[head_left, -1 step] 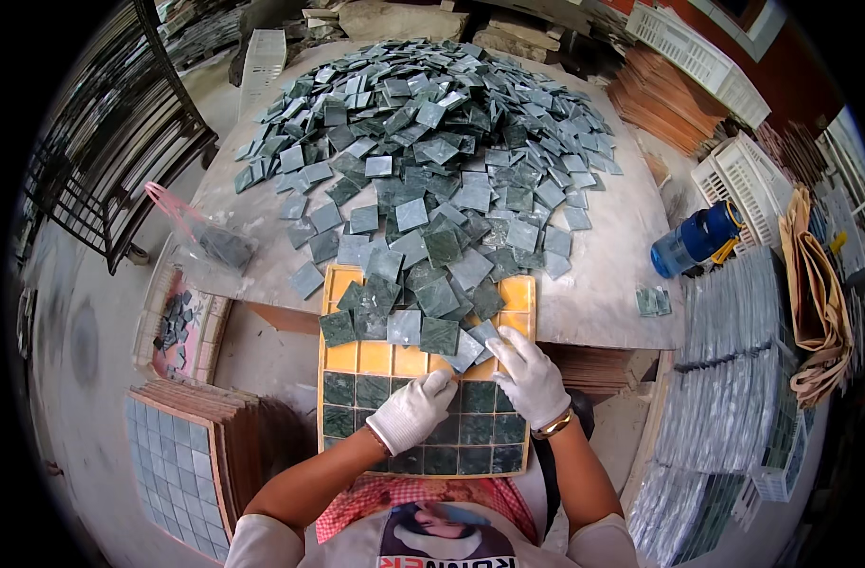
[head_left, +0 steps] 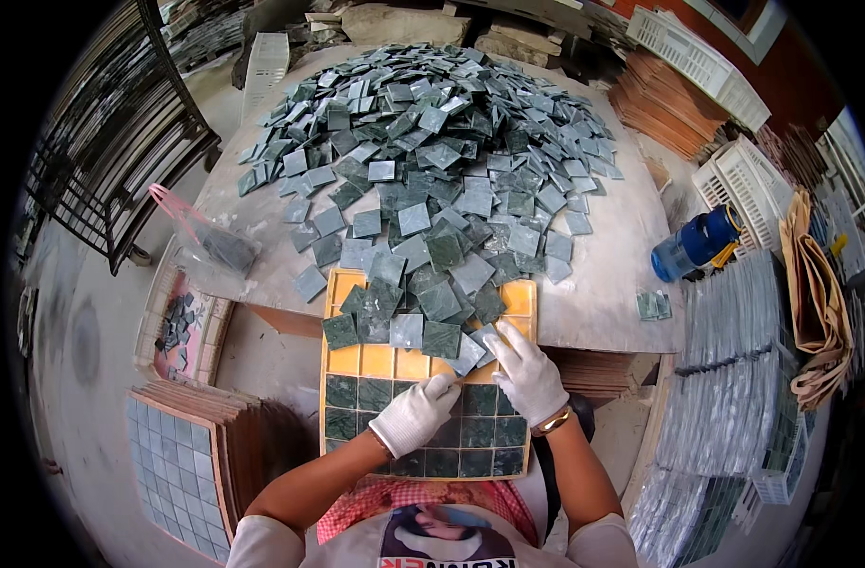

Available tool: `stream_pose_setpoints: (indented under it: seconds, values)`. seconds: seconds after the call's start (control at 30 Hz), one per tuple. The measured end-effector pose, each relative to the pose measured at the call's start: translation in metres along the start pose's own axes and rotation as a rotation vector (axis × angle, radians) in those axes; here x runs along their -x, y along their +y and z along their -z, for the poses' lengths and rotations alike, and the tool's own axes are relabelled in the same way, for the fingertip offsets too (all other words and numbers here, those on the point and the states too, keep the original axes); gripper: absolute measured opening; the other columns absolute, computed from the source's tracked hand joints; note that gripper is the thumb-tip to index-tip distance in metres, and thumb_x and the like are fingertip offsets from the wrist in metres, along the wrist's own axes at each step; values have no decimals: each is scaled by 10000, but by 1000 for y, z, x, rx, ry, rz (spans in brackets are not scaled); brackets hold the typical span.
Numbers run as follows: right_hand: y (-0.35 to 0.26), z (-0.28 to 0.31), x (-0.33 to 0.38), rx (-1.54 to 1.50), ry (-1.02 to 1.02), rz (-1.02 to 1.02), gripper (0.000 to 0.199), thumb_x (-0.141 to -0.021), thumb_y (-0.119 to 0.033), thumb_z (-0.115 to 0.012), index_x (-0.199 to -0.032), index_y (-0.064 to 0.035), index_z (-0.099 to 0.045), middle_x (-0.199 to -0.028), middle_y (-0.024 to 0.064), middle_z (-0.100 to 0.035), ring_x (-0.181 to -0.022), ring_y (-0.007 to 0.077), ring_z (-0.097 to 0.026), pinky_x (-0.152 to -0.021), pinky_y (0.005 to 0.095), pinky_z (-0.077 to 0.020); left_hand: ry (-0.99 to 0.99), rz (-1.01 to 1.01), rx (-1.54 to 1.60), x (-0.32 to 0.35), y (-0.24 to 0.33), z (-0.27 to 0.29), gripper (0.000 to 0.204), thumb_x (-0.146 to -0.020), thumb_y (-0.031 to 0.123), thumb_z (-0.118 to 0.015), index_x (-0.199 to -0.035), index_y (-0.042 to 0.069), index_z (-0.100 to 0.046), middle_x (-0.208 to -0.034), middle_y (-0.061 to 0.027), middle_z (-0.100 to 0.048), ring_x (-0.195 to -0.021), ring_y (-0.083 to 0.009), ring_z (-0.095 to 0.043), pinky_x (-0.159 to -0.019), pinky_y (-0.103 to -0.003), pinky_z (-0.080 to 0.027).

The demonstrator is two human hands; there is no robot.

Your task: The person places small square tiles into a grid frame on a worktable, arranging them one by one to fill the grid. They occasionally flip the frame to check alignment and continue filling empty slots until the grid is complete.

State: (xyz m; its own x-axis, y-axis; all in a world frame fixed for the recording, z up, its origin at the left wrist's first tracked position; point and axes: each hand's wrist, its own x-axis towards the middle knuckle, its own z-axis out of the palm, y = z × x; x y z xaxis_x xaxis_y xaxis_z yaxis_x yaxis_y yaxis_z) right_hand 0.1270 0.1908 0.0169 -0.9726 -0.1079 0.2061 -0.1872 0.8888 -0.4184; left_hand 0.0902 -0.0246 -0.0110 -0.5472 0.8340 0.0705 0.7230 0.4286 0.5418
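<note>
The gloved fingers (head_left: 494,343) of the right hand (head_left: 527,377) pinch a pale green square tile (head_left: 470,352) at the far edge of the filled rows. The left hand (head_left: 415,413) lies flat on the yellow grid tray (head_left: 371,362), fingers pressed down on set tiles and grasping nothing. The tray rests against the near edge of the counter (head_left: 603,303); its near rows hold dark green tiles, the far rows are partly bare yellow. Nothing differs from the earlier frame: hands and tiles sit alike. A big heap of loose green tiles (head_left: 432,142) covers the counter beyond. A clear plastic bag (head_left: 210,248) with pink handles lies at the left edge; a blue bottle (head_left: 695,242) lies at the right. White plastic crates (head_left: 735,180) stand far right.
</note>
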Motion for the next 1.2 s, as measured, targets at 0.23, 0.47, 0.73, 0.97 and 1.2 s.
stream_pose_setpoints:
  seconds: [0.23,0.47,0.73,0.97,1.2]
  values:
    - [19,9,-36,24,-144,153,401,-739,-114,-685,-1125,-80,-582,-1129,98,-545,-970,291,-584,-809,387,-495,332,-75,-311,-37,4,26,781,-572,243,-788,-1295,147,-510,-1214,-46,-542,-1151,-225,-477,-935,-429,-408]
    - [31,24,-26,-188,33,-3,244,-825,-103,-630,-1067,-74,-628,-994,118,-659,-874,310,-632,-784,375,-502,402,-294,-183,-49,-37,37,579,-619,235,-787,-1147,107,-587,-1039,-65,-605,-1012,-260,-565,-851,-395,-468]
    - [64,22,-19,-283,-246,-76,258,-876,-152,-566,-1111,-63,-628,-1052,133,-653,-943,290,-628,-823,356,-492,560,4,-67,-1,-42,67,711,-616,542,-738,-1097,42,-582,-983,-122,-591,-948,-334,-550,-850,-426,-454]
    - [66,15,-15,-139,-184,1,217,-861,-152,-573,-1048,-83,-659,-914,107,-625,-844,293,-616,-762,384,-496,732,45,-11,23,-27,76,722,-632,574,-723,-1084,31,-573,-963,-133,-609,-902,-332,-572,-798,-412,-478]
    - [21,3,13,154,-114,-159,268,-800,-156,-657,-1061,-92,-648,-922,71,-583,-825,258,-616,-704,367,-512,629,243,187,53,-26,58,780,-604,574,-746,-1121,16,-573,-967,-159,-613,-845,-335,-604,-737,-386,-498]
